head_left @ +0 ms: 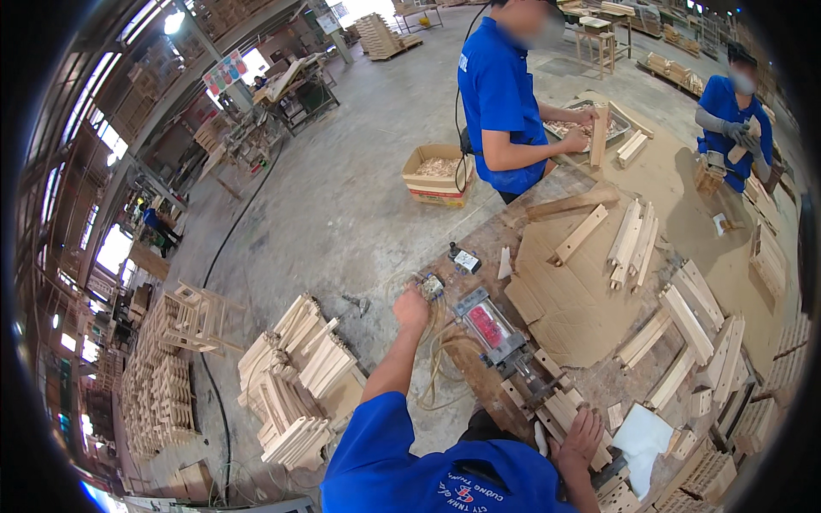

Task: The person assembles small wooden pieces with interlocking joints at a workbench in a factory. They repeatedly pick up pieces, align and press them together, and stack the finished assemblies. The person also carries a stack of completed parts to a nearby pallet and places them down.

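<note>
My left hand (pixel 412 308) is closed at a small air valve (pixel 433 286) with thin hoses, on the left edge of the workbench; its fingertips are partly hidden. My right hand (pixel 581 440) lies with fingers spread on light wooden strips (pixel 562 410) at the near end of the bench. Between the hands sits a pneumatic cylinder (pixel 489 327) with a red label, its rod end facing the strips. A white cloth or foam sheet (pixel 641 445) lies right of my right hand.
Wooden pieces (pixel 633 244) and cardboard (pixel 556 299) cover the bench. A black-and-white device (pixel 464 258) sits near its left edge. Stacked wood (pixel 291 385) stands on the floor at left. One co-worker (pixel 505 103) holds a wooden piece across the bench; another (pixel 735 120) works at right.
</note>
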Action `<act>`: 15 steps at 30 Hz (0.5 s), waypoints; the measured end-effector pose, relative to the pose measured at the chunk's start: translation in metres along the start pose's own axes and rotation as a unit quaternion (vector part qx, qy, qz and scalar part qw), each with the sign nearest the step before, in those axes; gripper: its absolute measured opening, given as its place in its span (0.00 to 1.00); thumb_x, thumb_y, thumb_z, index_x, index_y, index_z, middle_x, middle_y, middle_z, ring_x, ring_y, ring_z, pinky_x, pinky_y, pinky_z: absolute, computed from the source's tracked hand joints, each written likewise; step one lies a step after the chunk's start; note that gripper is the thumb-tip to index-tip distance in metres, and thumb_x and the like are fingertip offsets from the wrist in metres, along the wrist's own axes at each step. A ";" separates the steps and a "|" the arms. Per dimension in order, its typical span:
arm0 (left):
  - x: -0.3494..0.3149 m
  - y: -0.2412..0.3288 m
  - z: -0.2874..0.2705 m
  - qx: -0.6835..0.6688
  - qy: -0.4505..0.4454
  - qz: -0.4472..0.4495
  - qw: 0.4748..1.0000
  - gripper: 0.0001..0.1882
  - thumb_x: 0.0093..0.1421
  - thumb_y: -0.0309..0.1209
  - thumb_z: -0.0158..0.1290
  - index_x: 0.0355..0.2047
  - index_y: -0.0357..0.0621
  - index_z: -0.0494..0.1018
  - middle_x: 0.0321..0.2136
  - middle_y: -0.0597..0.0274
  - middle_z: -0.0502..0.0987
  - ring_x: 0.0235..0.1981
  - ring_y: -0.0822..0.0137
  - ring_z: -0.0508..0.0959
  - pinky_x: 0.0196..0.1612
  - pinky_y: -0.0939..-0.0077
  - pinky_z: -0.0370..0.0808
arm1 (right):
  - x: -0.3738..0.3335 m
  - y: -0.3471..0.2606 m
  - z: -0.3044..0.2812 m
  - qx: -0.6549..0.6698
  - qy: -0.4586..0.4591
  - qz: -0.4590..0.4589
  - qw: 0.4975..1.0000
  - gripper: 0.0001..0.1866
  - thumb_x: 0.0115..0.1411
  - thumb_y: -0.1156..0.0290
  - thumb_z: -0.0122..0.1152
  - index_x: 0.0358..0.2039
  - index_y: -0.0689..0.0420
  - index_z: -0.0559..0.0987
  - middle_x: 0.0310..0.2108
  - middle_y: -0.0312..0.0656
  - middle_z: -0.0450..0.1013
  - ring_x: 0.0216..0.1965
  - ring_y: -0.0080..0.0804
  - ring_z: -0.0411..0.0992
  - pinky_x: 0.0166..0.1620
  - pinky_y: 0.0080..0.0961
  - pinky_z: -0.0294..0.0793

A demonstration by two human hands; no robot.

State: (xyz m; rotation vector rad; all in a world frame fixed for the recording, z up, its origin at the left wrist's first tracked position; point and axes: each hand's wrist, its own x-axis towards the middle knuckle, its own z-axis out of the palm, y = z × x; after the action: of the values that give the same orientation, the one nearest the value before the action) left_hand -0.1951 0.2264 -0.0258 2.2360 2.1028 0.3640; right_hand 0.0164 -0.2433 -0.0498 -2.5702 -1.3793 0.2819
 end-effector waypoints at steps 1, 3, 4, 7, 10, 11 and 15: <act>0.001 0.000 0.000 0.002 0.000 0.001 1.000 0.13 0.69 0.41 0.52 0.47 0.50 0.77 0.30 0.45 0.84 0.34 0.43 0.85 0.36 0.46 0.80 | 0.000 0.000 -0.001 0.003 0.001 -0.002 1.000 0.62 0.42 0.55 0.81 0.70 0.65 0.54 0.67 0.59 0.59 0.71 0.62 0.54 0.74 0.59 0.46; 0.001 0.002 -0.001 0.000 -0.001 0.000 1.000 0.12 0.68 0.40 0.52 0.46 0.50 0.77 0.31 0.45 0.84 0.35 0.44 0.85 0.37 0.46 0.80 | -0.001 0.000 -0.002 0.005 0.004 -0.005 1.000 0.61 0.43 0.56 0.81 0.70 0.65 0.54 0.67 0.59 0.58 0.71 0.62 0.54 0.74 0.59 0.47; 0.000 0.003 -0.001 -0.005 -0.004 -0.001 1.000 0.11 0.67 0.38 0.52 0.45 0.48 0.78 0.31 0.45 0.84 0.35 0.44 0.85 0.37 0.47 0.80 | -0.001 0.000 -0.002 -0.003 0.008 -0.006 1.000 0.62 0.42 0.55 0.81 0.70 0.66 0.54 0.66 0.59 0.59 0.70 0.63 0.55 0.73 0.59 0.47; -0.002 0.005 -0.002 -0.028 -0.010 -0.012 0.999 0.11 0.66 0.38 0.53 0.45 0.48 0.78 0.32 0.45 0.84 0.35 0.43 0.85 0.37 0.48 0.80 | -0.002 -0.001 -0.004 -0.010 0.010 -0.010 1.000 0.63 0.42 0.55 0.81 0.70 0.68 0.53 0.65 0.60 0.59 0.68 0.63 0.56 0.73 0.59 0.48; -0.002 0.000 -0.004 -0.093 0.021 -0.021 0.995 0.12 0.67 0.38 0.54 0.46 0.50 0.79 0.33 0.45 0.84 0.35 0.43 0.85 0.38 0.49 0.80 | -0.002 0.002 -0.010 0.021 -0.017 -0.013 1.000 0.63 0.44 0.54 0.80 0.71 0.67 0.53 0.65 0.61 0.59 0.68 0.63 0.57 0.72 0.59 0.50; -0.002 -0.003 -0.004 -0.121 0.037 -0.022 0.992 0.12 0.67 0.38 0.54 0.47 0.50 0.79 0.33 0.44 0.84 0.36 0.43 0.84 0.39 0.49 0.79 | -0.002 0.006 -0.013 0.035 -0.030 -0.017 0.999 0.61 0.44 0.54 0.80 0.71 0.67 0.54 0.65 0.62 0.59 0.67 0.62 0.58 0.71 0.57 0.53; -0.002 -0.011 -0.003 -0.215 0.099 -0.010 0.971 0.11 0.66 0.37 0.56 0.45 0.49 0.80 0.33 0.46 0.84 0.36 0.44 0.84 0.40 0.50 0.78 | 0.002 0.026 -0.030 0.143 -0.084 0.025 0.986 0.49 0.46 0.54 0.79 0.63 0.65 0.68 0.61 0.59 0.66 0.62 0.58 0.66 0.65 0.52 0.64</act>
State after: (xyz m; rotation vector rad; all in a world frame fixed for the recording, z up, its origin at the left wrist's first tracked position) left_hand -0.2066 0.2248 -0.0250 1.9902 1.8909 0.9744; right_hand 0.0464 -0.2584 -0.0280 -2.3894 -1.2234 0.6666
